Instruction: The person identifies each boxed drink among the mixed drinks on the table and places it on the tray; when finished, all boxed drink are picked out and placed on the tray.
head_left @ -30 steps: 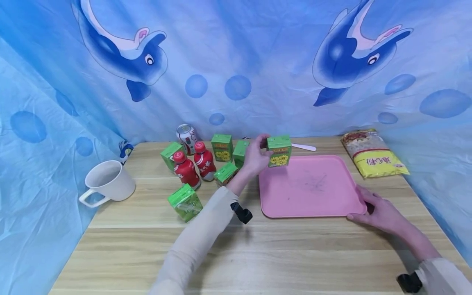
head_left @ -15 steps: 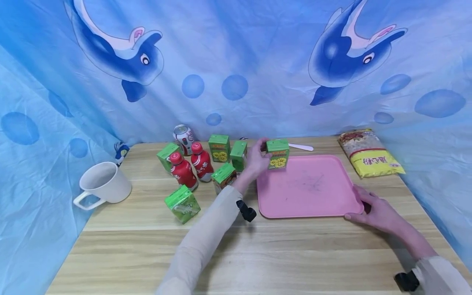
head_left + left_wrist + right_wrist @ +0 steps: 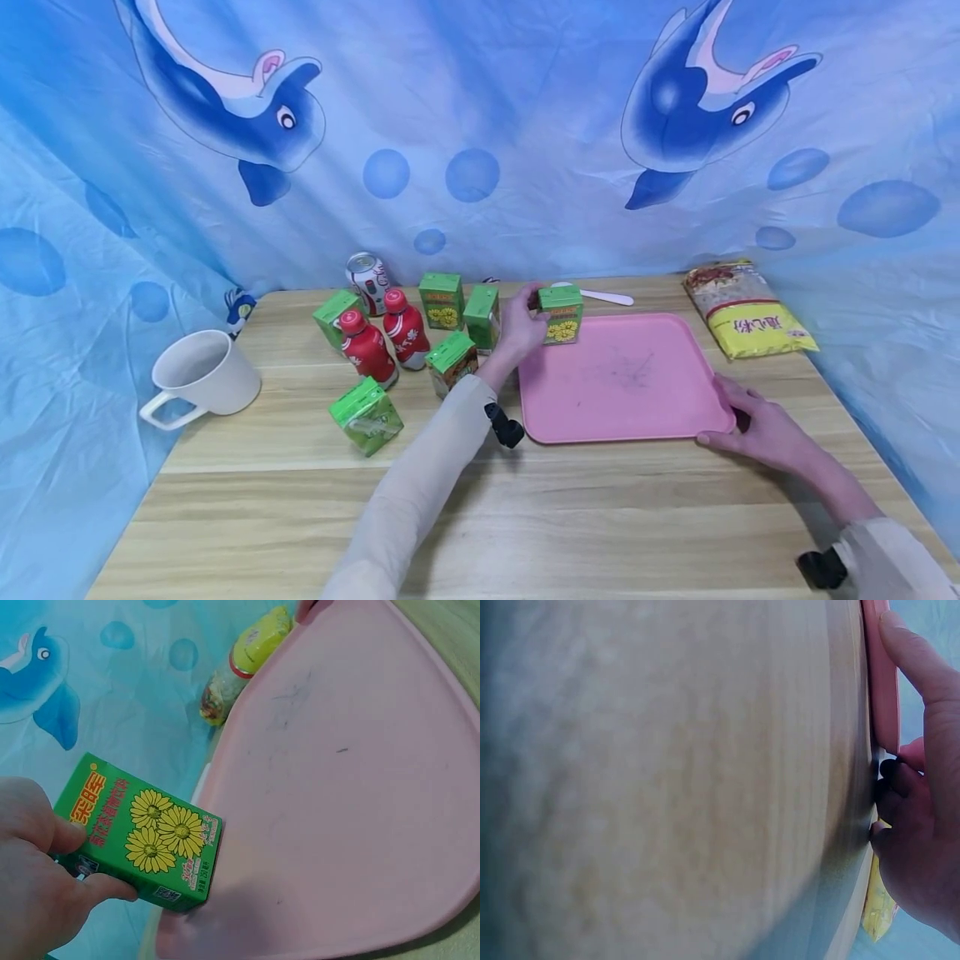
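In the head view my left hand (image 3: 522, 325) grips a green drink carton (image 3: 562, 322) from its left side. The carton stands upright at the far left corner of the pink tray (image 3: 622, 392). The left wrist view shows yellow flowers on the carton's front (image 3: 169, 829), with thumb and fingers on its upper end and its base at the tray's rim. At the tray's near right corner, my right hand (image 3: 768, 429) holds the edge. From the right wrist, its thumb (image 3: 911, 656) lies along the tray's side, and the other fingers are curled by the corner.
Left of the tray stand several green cartons (image 3: 442, 302), two red-capped bottles (image 3: 369, 350) and a can (image 3: 367, 282). A white mug (image 3: 206, 372) is at far left. Behind the tray lies a white utensil (image 3: 609, 297); a yellow bag (image 3: 750, 312) lies at back right.
The left hand has lowered the carton slightly onto the tray's far left corner. My right hand keeps its place at the tray. The whole head view has drifted a little.
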Demonstrator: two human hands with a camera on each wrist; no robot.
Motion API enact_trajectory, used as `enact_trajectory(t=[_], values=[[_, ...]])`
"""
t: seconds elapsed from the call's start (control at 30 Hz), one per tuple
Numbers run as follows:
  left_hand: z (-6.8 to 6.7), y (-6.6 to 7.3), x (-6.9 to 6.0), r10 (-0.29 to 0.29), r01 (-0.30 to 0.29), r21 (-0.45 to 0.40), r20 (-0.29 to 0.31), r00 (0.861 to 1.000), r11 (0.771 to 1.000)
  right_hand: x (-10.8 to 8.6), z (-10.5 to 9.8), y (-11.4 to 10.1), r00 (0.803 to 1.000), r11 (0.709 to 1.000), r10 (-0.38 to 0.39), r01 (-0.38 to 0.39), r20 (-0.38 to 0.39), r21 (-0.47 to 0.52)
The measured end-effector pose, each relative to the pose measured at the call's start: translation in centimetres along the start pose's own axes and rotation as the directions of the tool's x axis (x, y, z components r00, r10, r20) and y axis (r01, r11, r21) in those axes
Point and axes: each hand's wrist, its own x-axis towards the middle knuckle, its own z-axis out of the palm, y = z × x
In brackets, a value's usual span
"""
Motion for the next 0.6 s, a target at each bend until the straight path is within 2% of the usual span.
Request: enact_trajectory(t=[0.27, 0.6], values=[[0.02, -0.19, 0.01, 0.016, -0.016, 0.027, 0.002, 1.0, 1.0, 0.16, 0.05, 0.06, 1.0, 1.0, 0.0, 0.0, 0.008, 0.005], [-0.2, 0.13, -0.32, 0.037, -0.041, 0.099, 0.047, 0.998, 0.994, 0.04, -0.12, 0.02, 0.999, 0.999, 0.037, -0.037, 0.023, -0.016]])
